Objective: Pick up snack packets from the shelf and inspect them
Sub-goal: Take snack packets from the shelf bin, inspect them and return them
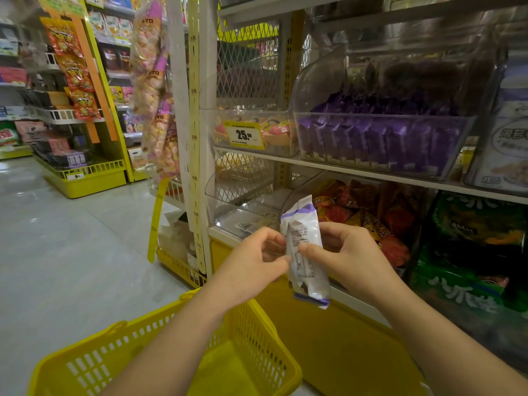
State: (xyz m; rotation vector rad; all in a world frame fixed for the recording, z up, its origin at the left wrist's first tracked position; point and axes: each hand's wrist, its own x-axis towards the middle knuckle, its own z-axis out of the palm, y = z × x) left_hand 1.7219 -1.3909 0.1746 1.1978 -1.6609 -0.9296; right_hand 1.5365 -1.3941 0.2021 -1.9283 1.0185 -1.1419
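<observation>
Pinching left edge of snack pkt [307, 252] w/ L hand [251, 261], thumb + curled fingers closing on wrapper. Gripping right edge w/ R hand [347, 252], thumb pressing across printed side. Holding pkt near-upright btwn both hands, above yellow basket [94, 364], in front of lower shelf bins, below purple pkts [380, 138] in clear bin. Showing white wrapper w/ purple bands top + bottom, small black print facing cam, slightly crumpled.

Pale glossy tile floor [57, 238] runs between yellow-framed store shelving [91, 184] and a white metal rack [206, 67].
</observation>
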